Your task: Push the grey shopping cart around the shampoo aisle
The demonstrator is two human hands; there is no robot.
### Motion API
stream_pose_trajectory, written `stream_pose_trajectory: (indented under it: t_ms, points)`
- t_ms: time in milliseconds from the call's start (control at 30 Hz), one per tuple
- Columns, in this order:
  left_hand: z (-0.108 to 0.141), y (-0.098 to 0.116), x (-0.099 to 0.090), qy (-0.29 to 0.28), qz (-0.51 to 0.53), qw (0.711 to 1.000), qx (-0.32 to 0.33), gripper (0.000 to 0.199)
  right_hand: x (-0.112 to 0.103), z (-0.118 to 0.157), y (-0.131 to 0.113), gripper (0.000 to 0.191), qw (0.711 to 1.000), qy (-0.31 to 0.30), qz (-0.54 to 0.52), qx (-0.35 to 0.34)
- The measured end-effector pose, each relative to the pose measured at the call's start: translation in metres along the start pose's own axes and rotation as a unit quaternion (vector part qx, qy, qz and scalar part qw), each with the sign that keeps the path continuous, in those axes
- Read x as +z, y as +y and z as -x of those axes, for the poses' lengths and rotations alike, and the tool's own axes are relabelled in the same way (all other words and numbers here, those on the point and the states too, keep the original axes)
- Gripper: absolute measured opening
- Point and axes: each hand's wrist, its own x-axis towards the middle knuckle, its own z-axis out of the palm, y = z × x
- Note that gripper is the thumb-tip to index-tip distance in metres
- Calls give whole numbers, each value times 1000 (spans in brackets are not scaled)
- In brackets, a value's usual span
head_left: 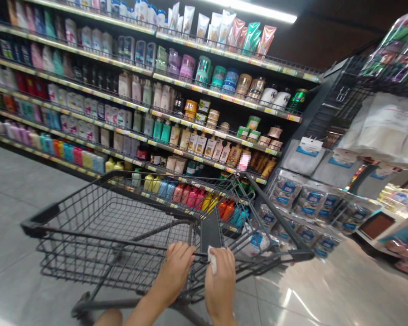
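A dark grey wire shopping cart (211, 230) stands tilted across the view, and no goods show in its basket. My left hand (177, 267) is closed over the near side rail, fingers curled across the top. Just to its right, my right hand (221, 276) is wrapped round the same rail. A crumpled white piece, perhaps tissue or paper (212, 260), is pinched between that hand and the rail. The undersides of both grips are hidden.
Long shelves (149, 141) of bottles, tubes and jars run behind the cart. At the right, hanging packets (287, 190) and white bagged goods (387, 122) crowd close to the cart's end. Grey floor tiles (13, 194) show at the left.
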Motion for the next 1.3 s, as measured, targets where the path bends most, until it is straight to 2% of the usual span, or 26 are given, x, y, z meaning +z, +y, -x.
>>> stream_pose_trajectory:
  t_ms: [133, 200, 267, 333, 467, 533, 633, 733, 900, 1133, 1300]
  points:
    - [0, -1, -8, -42, 2, 999, 11, 25, -3, -14, -13, 34, 994, -92, -54, 32]
    - [-1, -5, -15, -63, -13, 998, 22, 27, -13, -21, -10, 31, 987, -138, -61, 56]
    - [0, -16, -25, -62, -39, 997, 29, 29, -26, -26, 1, 28, 983, -163, -39, 69]
    - [3, -33, -37, -31, -67, 997, 17, 28, -40, -29, 17, 24, 984, -163, 3, 69]
    - [17, -80, -61, 24, -102, 993, -48, 26, -59, -27, 52, 22, 985, -141, 77, 69]
    - [25, -101, -72, 46, -116, 990, -71, 27, -63, -26, 60, 23, 983, -137, 104, 65]
    - [34, -122, -85, 48, -117, 988, -90, 29, -64, -27, 57, 23, 976, -138, 146, 80]
    - [38, -127, -90, 34, -96, 991, -81, 34, -62, -31, 46, 23, 966, -163, 151, 132]
    - [36, -118, -91, 41, -94, 991, -84, 38, -45, -36, 19, 24, 957, -209, 80, 187]
    - [36, -110, -87, 39, -98, 988, -109, 39, 5, -32, -48, 22, 971, -191, 25, 139]
    - [34, -102, -92, 15, -90, 990, -111, 38, 42, -32, -99, 25, 975, -203, -7, 93]
